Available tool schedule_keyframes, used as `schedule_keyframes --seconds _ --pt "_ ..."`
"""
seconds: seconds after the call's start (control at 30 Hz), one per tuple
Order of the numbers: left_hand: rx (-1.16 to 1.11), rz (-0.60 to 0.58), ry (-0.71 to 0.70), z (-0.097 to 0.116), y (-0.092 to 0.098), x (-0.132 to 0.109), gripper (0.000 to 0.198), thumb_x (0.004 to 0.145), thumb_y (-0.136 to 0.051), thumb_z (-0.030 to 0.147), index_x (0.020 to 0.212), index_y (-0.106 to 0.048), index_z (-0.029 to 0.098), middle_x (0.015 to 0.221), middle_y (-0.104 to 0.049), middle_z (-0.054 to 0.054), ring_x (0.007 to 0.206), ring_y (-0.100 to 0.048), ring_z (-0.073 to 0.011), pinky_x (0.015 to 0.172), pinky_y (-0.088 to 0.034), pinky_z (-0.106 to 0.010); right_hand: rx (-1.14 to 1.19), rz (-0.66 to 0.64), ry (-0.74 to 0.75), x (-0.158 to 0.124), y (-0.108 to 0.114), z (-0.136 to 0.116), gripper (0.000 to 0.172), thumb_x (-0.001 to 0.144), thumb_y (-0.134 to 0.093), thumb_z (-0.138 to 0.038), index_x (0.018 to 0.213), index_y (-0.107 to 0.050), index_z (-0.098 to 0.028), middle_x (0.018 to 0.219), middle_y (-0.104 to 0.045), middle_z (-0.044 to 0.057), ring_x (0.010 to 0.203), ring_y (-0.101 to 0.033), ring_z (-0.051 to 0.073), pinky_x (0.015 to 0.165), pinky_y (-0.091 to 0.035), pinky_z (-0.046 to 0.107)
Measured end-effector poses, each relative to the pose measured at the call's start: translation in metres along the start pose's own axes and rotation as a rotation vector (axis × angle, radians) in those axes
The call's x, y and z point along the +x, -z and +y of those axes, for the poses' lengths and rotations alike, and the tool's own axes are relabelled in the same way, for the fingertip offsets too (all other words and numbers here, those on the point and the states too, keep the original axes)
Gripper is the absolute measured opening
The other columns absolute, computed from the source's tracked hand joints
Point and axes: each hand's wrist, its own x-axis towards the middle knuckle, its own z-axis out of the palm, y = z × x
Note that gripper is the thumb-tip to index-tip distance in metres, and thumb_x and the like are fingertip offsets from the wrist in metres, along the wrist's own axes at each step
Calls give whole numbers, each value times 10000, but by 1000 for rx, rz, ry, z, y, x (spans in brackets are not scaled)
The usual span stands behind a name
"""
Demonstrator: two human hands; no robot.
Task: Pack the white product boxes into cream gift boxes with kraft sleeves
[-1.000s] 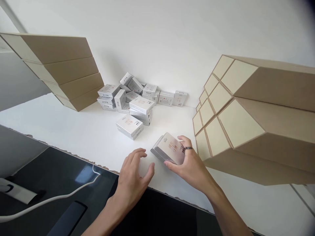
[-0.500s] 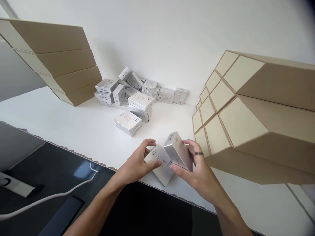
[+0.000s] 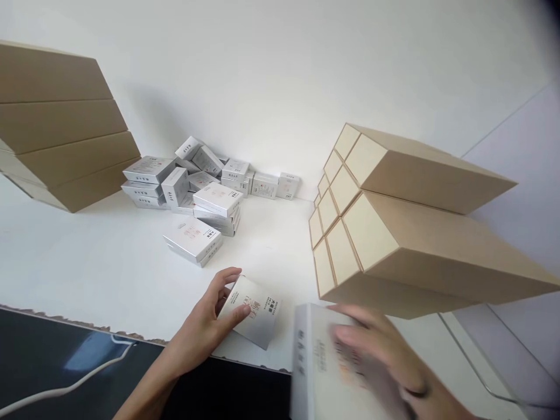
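Note:
My left hand grips a small silver-white box that rests near the front edge of the white table; thumb and fingers are closed on its left end. My right hand, blurred by motion, lies over a second silver-white box held close to the camera at the lower right, with its fingers across the top face. A heap of several similar small boxes sits at the back against the wall.
Stacked tan cardboard cartons stand at the right, just beyond my right hand. Another tan stack stands at the far left. A white cable runs over the dark surface below the table's front edge.
The two boxes held together have been separated: my left hand keeps one on the table, my right hand has carried the other toward the camera and right. The view has swung right.

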Motion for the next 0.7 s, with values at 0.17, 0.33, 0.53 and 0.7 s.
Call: schedule_keyframes --seconds 0.17,0.33,0.53,0.7 --pt "-77 152 49 -3 -8 -4 441 899 -627 548 1227 -539 267 1388 -557 -90 1059 -658 -235 909 -509 -379 -58 -4 -41 34 -73 9 728 806 -758 -269 1414 -365 -353 1454 -493 71 1341 -516 238 1063 -531 385" --pt "-260 215 99 2 -7 -8 383 887 -652 533 1114 -548 241 1247 -631 -66 983 -664 -202 799 -509 -311 -64 -11 -98 57 -117 13 632 831 -732 -356 1373 -408 -325 1392 -548 72 1252 -581 249 995 -575 427" --pt "-435 384 155 9 -13 -10 439 806 -740 543 1078 -619 220 1234 -674 -84 888 -685 -201 726 -524 -300 -106 171 -137 57 -140 -2 625 818 -695 -269 1367 -397 -292 1336 -560 104 1160 -624 269 890 -611 442" --pt "-537 446 174 8 -17 -14 468 785 -753 565 1082 -664 214 1238 -678 -82 949 -686 -223 808 -551 -336 -22 69 -220 68 -146 -4 665 788 -675 -206 1363 -365 -326 1299 -564 75 1102 -625 253 871 -601 449"
